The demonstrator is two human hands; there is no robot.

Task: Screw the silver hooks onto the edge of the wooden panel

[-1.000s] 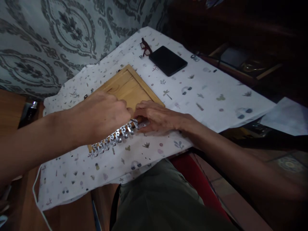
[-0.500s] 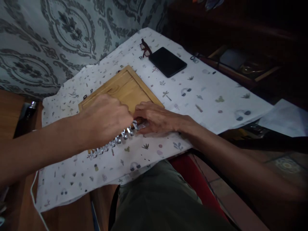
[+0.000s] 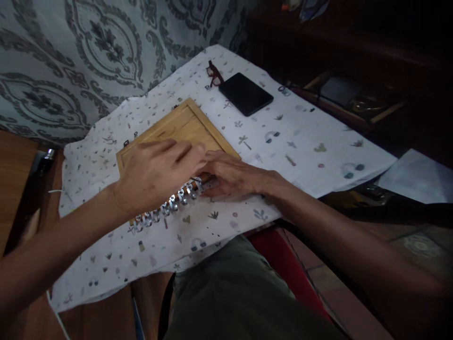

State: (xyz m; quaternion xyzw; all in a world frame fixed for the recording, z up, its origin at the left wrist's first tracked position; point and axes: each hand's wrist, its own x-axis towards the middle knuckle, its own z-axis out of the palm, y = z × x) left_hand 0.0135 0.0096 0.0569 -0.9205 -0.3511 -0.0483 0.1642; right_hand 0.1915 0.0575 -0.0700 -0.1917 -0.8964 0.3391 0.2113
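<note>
Left hand (image 3: 161, 172): Palm down, fingers bent, laid across the near edge of a framed wooden panel (image 3: 189, 120); its fingertips come close against the right hand (image 3: 231, 174), and whether they pinch anything cannot be told.
Right hand: Curved over the panel's near right corner, fingers above, thumb lower and a little apart from them; whether it grips cannot be told.
Wooden panel: Lies flat on the cloth-covered desk (image 3: 116, 255), beneath the hands and reaching beyond them, one corner pointing away.
Metal rings (image 3: 173, 202): A silvery row along the panel's near edge, just below the left hand, running toward the right thumb.
Printed cloth (image 3: 300, 156): White with small motifs, spread beneath both hands.
Black tablet (image 3: 246, 93): Flat on the cloth beyond the right hand, well apart from it.
Glasses (image 3: 214, 74): Red-framed, just beside the tablet, farther from the hands.
White paper (image 3: 419, 174): Well to the right of both hands, by the cloth's edge.
Patterned backdrop (image 3: 102, 42): Grey scrollwork, beyond the left hand.
</note>
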